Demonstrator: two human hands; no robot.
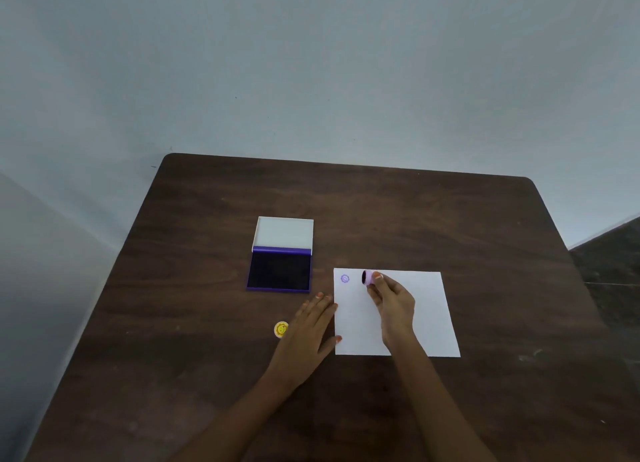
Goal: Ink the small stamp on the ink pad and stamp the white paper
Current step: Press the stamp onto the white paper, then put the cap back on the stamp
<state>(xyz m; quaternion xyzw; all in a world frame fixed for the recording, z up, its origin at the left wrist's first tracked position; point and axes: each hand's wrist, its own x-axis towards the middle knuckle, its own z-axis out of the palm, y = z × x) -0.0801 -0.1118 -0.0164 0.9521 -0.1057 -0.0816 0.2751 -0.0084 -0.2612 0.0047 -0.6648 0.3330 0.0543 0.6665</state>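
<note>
A person sits at a dark wooden desk (381, 212), seen from a head-worn camera. A sheet of white paper (415, 316) lies at about 4 o'clock from the desk's centre. One purple round imprint (345, 278) already sits in the paper's far left corner, so at least one stamping appears done.

The right hand (393, 300) is closed around the small stamp (367, 277), a pale pink cylinder, holding it tilted just above the paper, its dark inked face turned toward the imprint at 9 o'clock. It looks lifted clear, not pressing.

The left hand (313, 323) lies flat with fingers spread and empty, its fingertips touching the paper's left edge to steady it.

The ink pad (279, 271), purple-cased with its white lid open, sits at 10 o'clock from the paper. A yellow round cap (281, 329) lies by the left hand.

No brand, label or readable writing is visible; the imprint's design is too small to make out.
</note>
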